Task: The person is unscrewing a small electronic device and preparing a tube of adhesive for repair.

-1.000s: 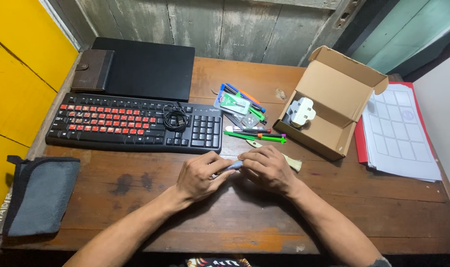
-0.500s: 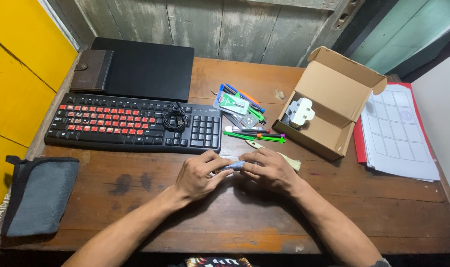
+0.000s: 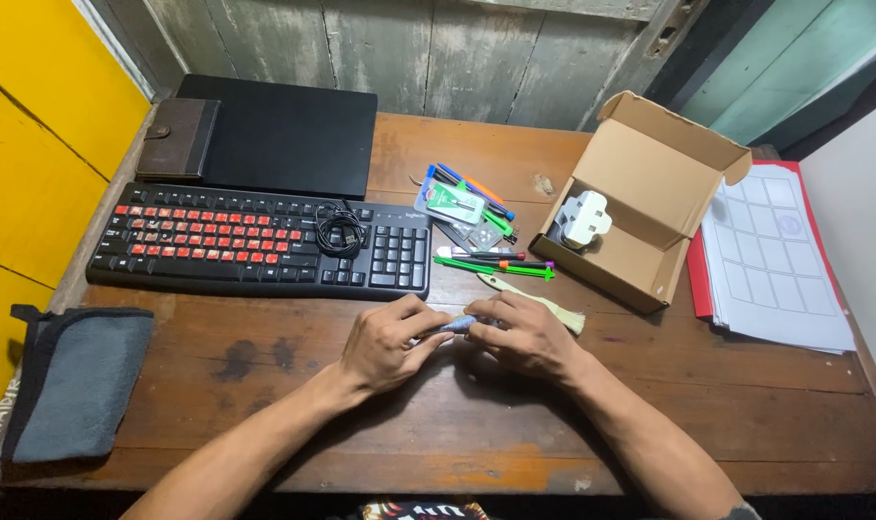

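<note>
Both my hands meet at the middle of the wooden desk (image 3: pixel 650 404). My left hand (image 3: pixel 390 345) and my right hand (image 3: pixel 524 335) together pinch a small grey-blue tool (image 3: pixel 457 325), of which only a short piece shows between the fingers. A pale brush (image 3: pixel 539 303) lies on the desk right behind my right hand. Just beyond it lie green and red pens (image 3: pixel 500 262).
A black keyboard with red keys (image 3: pixel 255 243) carries a coiled black cable (image 3: pixel 339 231). Behind it sit a black laptop (image 3: pixel 284 135) and a brown wallet (image 3: pixel 178 140). An open cardboard box (image 3: pixel 640 202) holds a white adapter (image 3: pixel 584 219). Papers (image 3: pixel 770 260) lie right, a grey pouch (image 3: pixel 77 380) left.
My two hands have shifted only slightly while working the small tool between them. Everything else on the desk stays where it was.
</note>
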